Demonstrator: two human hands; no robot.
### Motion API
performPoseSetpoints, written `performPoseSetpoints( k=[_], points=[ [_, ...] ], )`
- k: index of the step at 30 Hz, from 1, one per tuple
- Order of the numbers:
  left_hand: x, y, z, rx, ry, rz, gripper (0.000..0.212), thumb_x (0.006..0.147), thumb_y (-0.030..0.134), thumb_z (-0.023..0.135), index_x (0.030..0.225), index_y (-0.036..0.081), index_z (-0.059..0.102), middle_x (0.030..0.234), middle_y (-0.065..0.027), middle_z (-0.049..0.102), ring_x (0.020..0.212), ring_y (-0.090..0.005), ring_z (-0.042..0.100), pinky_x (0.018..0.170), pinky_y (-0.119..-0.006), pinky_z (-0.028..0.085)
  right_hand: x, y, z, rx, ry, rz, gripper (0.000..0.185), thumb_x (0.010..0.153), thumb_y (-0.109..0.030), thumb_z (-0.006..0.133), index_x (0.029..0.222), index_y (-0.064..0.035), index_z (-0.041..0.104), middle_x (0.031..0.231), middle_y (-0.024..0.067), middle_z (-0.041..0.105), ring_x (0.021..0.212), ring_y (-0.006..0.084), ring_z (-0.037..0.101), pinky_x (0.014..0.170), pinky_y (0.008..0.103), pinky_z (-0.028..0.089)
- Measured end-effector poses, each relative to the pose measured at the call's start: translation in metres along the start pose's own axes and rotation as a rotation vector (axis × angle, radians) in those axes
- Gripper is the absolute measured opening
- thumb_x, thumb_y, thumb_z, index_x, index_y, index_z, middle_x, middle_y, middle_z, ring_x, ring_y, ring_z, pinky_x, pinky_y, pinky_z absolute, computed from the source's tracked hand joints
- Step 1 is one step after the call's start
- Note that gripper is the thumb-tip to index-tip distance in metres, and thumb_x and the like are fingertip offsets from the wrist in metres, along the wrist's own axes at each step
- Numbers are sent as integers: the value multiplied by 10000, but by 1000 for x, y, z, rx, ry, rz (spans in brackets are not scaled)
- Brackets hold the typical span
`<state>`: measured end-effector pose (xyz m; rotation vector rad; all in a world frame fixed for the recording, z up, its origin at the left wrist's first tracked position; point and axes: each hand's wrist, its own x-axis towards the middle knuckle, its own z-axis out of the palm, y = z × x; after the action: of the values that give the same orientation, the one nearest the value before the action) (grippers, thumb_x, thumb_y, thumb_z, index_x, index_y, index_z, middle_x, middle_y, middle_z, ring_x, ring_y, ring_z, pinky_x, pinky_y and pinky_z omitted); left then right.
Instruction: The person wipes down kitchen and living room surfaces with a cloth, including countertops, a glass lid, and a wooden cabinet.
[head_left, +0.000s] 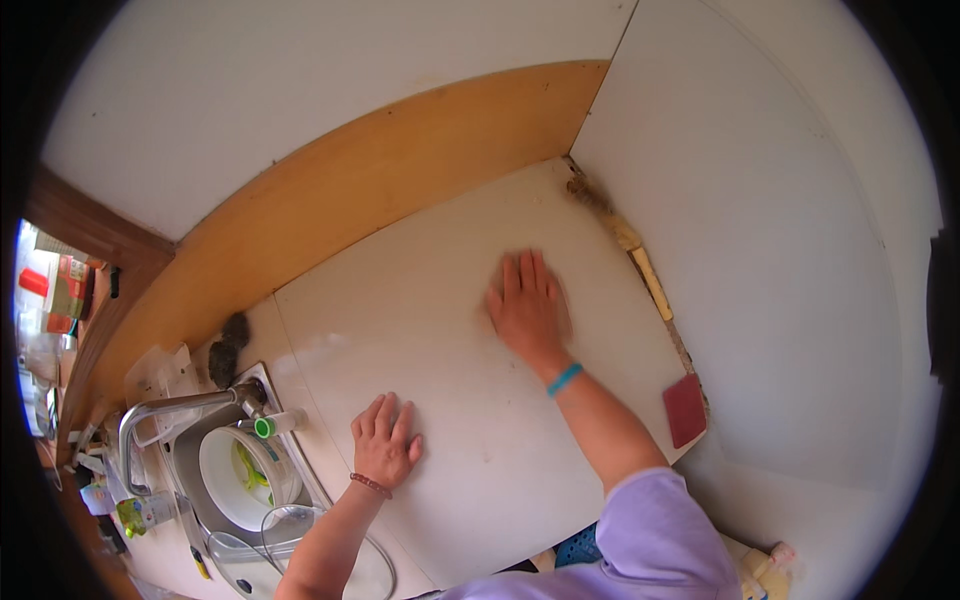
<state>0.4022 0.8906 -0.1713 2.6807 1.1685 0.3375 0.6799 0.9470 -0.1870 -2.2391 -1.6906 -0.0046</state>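
Note:
Palm down on the pale countertop (450, 360), my left hand (385, 442) has its fingers a little apart and wears a dark red beaded bracelet (370, 486). Farther forward and to the right, my right hand (529, 315) is also palm down on or just above the surface, fingers spread and blurred. A teal band (565, 380) circles the right wrist. Neither hand visibly holds anything, though what may lie under the palms is hidden. A few small specks dot the countertop.
Left, a metal sink (180, 442) holds a white bucket (225, 450) under a curved faucet (139, 412). A green-capped bottle (274, 426) stands at its rim. Dark scrubbers (227, 352) sit behind. Along the right wall lie a yellow-handled brush (651, 281) and a dark red pad (684, 411).

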Motion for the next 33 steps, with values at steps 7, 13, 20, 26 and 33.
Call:
performPoseSetpoints(
  k=[7,13,20,26,33],
  points=[
    [-2,-1,-6,31,-56,-26,489,654,266,624,1104,94,543,1209,-146,444,1120,-306,402,884,-447,327,142,44,27,128,255,173,427,772,-274,492,1097,0,456,1174,183,419,1117,342,382,904,467,319],
    [-11,-7,-4,24,-64,-37,493,665,288,609,1111,93,525,1200,-159,443,1097,-315,414,864,-446,326,175,35,16,-119,28,230,348,791,-305,460,950,-2,522,1027,182,485,1044,334,416,847,459,353],
    [3,-1,-5,-45,-62,-31,462,705,280,589,1124,98,518,1202,-133,449,1125,-267,406,896,-397,320,164,34,59,-244,241,55,322,786,-294,471,890,4,538,913,181,560,879,342,523,661,448,449],
    [-5,-5,-4,-99,24,-45,456,727,268,573,1137,83,499,1211,-128,437,1139,-252,401,907,-382,319,96,-149,57,-9,45,-108,370,757,-262,517,969,41,530,1067,194,495,1045,332,451,840,423,393],
    [-6,-3,2,-129,97,-41,384,728,268,563,1067,89,530,1189,-128,453,1135,-240,400,917,-388,312,51,-245,85,206,-32,-451,447,754,-224,532,1105,50,486,1185,187,438,1131,332,382,959,417,301]
  ],
)
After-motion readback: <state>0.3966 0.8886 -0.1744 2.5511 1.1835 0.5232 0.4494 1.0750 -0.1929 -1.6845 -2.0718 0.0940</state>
